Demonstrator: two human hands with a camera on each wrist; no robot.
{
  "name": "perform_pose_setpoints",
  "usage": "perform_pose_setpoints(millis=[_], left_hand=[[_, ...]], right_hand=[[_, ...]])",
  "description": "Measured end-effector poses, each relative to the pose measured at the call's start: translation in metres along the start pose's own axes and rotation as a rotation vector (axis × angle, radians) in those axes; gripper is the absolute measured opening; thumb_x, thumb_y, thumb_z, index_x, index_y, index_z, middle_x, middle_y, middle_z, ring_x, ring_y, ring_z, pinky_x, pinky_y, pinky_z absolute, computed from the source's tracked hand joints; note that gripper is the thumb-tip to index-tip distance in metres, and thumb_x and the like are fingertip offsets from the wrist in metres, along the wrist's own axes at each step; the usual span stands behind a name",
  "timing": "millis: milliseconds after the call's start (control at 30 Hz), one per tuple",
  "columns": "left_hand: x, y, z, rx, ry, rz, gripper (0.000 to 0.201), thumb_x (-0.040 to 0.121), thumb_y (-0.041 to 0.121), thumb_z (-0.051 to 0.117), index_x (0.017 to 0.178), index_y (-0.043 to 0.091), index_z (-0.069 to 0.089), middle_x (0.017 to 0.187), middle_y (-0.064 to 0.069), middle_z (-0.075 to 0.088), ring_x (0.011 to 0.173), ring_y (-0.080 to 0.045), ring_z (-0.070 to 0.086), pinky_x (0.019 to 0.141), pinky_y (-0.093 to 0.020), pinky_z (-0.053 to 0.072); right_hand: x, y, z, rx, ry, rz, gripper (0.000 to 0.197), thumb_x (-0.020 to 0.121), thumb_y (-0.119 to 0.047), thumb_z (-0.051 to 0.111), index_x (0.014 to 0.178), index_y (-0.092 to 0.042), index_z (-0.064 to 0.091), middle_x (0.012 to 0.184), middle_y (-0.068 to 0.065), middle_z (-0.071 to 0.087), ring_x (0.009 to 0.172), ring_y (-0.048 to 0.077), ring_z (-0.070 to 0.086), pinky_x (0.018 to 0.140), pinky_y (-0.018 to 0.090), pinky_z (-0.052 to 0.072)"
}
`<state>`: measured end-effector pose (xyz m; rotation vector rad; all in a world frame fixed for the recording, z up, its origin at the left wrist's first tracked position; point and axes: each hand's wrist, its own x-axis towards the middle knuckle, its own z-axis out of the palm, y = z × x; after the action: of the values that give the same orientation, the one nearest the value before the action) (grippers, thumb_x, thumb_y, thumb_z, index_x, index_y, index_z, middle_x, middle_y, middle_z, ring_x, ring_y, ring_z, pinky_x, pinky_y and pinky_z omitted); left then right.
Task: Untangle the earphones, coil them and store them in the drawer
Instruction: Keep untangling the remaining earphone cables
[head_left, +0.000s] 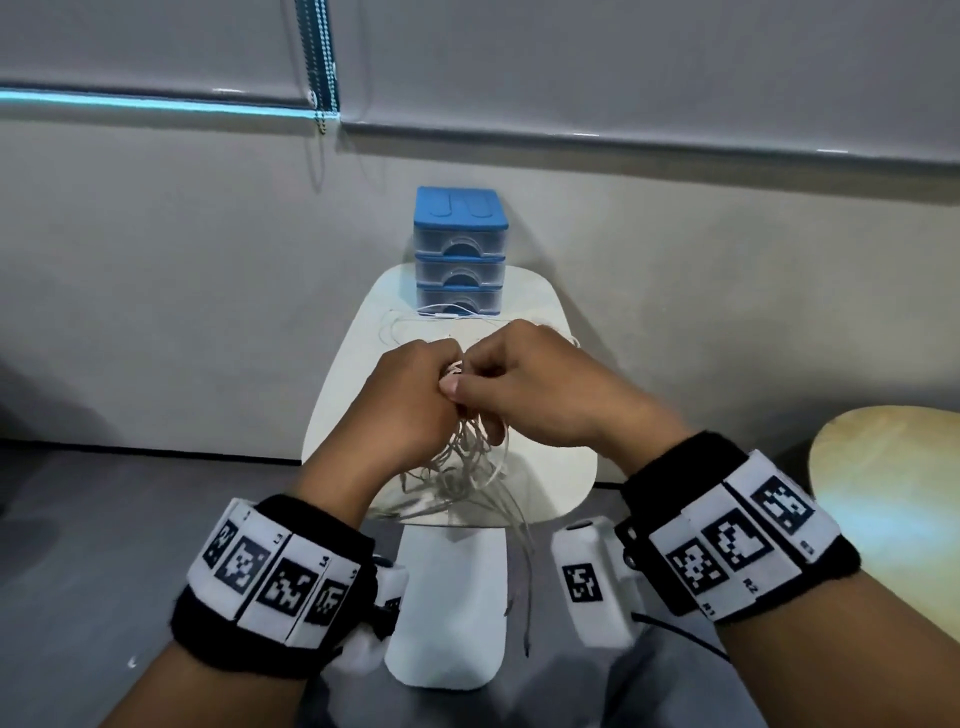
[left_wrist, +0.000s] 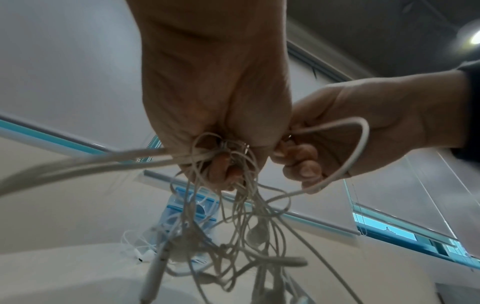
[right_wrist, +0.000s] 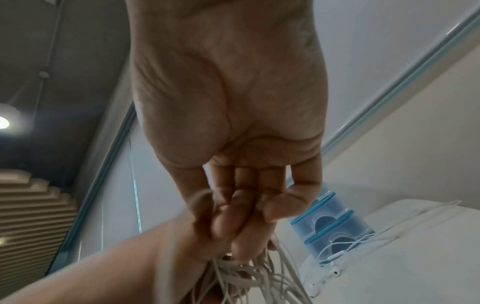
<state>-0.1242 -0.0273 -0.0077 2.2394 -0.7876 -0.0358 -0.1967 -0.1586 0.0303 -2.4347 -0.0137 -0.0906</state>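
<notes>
- Left hand grips the top of the tangled bundle of thin white earphone cable; loops hang straight down over the white rounded table.
- Right hand, touching the left, pinches one strand (thumb side).
- Small blue-topped clear plastic drawer unit beyond both hands, drawers closed.

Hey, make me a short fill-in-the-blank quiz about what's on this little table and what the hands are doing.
1. The small plastic drawer unit has ____ stacked drawers.
2. Its flat lid is coloured ____.
3. Both the left hand and the right hand grip the tangled bundle of ____ earphone cables.
4. All the drawers are ____.

Missing words: three; blue; white; closed
</notes>
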Motion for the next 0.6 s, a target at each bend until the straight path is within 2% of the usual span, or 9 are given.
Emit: perform_pose_setpoints(millis=[67, 133, 200, 267, 333, 400, 433, 500, 600], left_hand=[[0.001, -0.002, -0.002, -0.070, 0.021, 0.005, 0.016, 0.080, 0.009, 0.052, 0.076, 0.021, 0.062, 0.078, -0.001, 0.068, 0.072, -0.022, 0.062, 0.056, -0.032, 0.047], [0.003, -0.005, 0.000, -0.028, 0.047, 0.009, 0.018, 0.085, 0.010, 0.056, 0.073, 0.023, 0.058, 0.076, 0.002, 0.067, 0.073, -0.022, 0.061, 0.061, -0.033, 0.045], [0.004, -0.009, 0.006, 0.040, 0.050, 0.012, 0.018, 0.090, 0.015, 0.058, 0.073, 0.021, 0.055, 0.074, 0.003, 0.063, 0.073, -0.021, 0.058, 0.063, -0.034, 0.041], [0.003, -0.011, 0.012, 0.044, 0.031, 0.017, 0.018, 0.093, 0.019, 0.057, 0.076, 0.016, 0.055, 0.075, 0.000, 0.060, 0.072, -0.022, 0.054, 0.063, -0.037, 0.040], [0.003, -0.013, 0.014, -0.003, 0.026, 0.024, 0.019, 0.095, 0.019, 0.055, 0.081, 0.007, 0.056, 0.076, -0.008, 0.061, 0.072, -0.024, 0.054, 0.068, -0.040, 0.042], [0.003, -0.014, 0.013, -0.073, 0.024, 0.040, 0.020, 0.096, 0.020, 0.056, 0.081, 0.006, 0.056, 0.075, -0.008, 0.061, 0.066, -0.019, 0.049, 0.064, -0.036, 0.040], [0.003, -0.014, 0.011, -0.102, 0.021, 0.042, 0.021, 0.096, 0.021, 0.058, 0.079, 0.009, 0.056, 0.073, -0.006, 0.061, 0.064, -0.015, 0.049, 0.062, -0.033, 0.039], [0.004, -0.016, 0.008, -0.146, 0.025, 0.021, 0.020, 0.096, 0.023, 0.060, 0.077, 0.015, 0.059, 0.072, -0.002, 0.063, 0.062, -0.013, 0.053, 0.063, -0.033, 0.044], [0.005, -0.014, 0.002, -0.151, 0.057, -0.039, 0.015, 0.093, 0.023, 0.064, 0.079, 0.018, 0.064, 0.074, 0.001, 0.068, 0.065, -0.018, 0.062, 0.064, -0.034, 0.049]], right_hand=[[0.003, 0.000, -0.004, 0.069, 0.006, -0.052, 0.030, 0.099, -0.023, 0.064, 0.071, -0.011, 0.067, 0.066, 0.000, 0.068, 0.052, 0.000, 0.052, 0.057, 0.012, 0.038], [0.007, -0.002, -0.008, 0.231, 0.147, -0.092, 0.027, 0.100, -0.020, 0.062, 0.073, -0.017, 0.064, 0.077, 0.005, 0.070, 0.069, 0.004, 0.057, 0.069, 0.023, 0.043], [0.008, -0.008, -0.017, 0.515, 0.321, -0.143, 0.026, 0.102, -0.018, 0.057, 0.076, -0.018, 0.059, 0.097, 0.016, 0.073, 0.083, 0.008, 0.064, 0.073, 0.026, 0.048], [0.005, -0.018, -0.031, 0.873, 0.438, -0.242, 0.025, 0.106, -0.017, 0.048, 0.082, -0.015, 0.054, 0.102, 0.018, 0.073, 0.090, 0.017, 0.071, 0.075, 0.027, 0.054], [0.000, -0.024, -0.046, 1.139, 0.531, -0.326, 0.024, 0.109, -0.021, 0.041, 0.088, -0.014, 0.049, 0.093, 0.018, 0.073, 0.080, 0.026, 0.072, 0.073, 0.035, 0.057], [-0.003, -0.022, -0.055, 1.249, 0.569, -0.340, 0.023, 0.109, -0.025, 0.039, 0.088, -0.017, 0.043, 0.075, 0.017, 0.067, 0.054, 0.024, 0.058, 0.056, 0.031, 0.049], [-0.004, -0.018, -0.057, 1.216, 0.566, -0.308, 0.024, 0.108, -0.028, 0.041, 0.087, -0.019, 0.041, 0.068, 0.015, 0.062, 0.045, 0.020, 0.047, 0.049, 0.026, 0.039], [-0.004, -0.007, -0.057, 0.977, 0.560, -0.200, 0.026, 0.104, -0.037, 0.048, 0.085, -0.022, 0.040, 0.062, 0.014, 0.056, 0.040, 0.016, 0.031, 0.045, 0.022, 0.024], [-0.003, 0.008, -0.048, 0.399, 0.491, -0.093, 0.033, 0.094, -0.045, 0.066, 0.091, -0.021, 0.043, 0.057, -0.001, 0.057, 0.042, 0.012, 0.037, 0.044, 0.022, 0.030]])
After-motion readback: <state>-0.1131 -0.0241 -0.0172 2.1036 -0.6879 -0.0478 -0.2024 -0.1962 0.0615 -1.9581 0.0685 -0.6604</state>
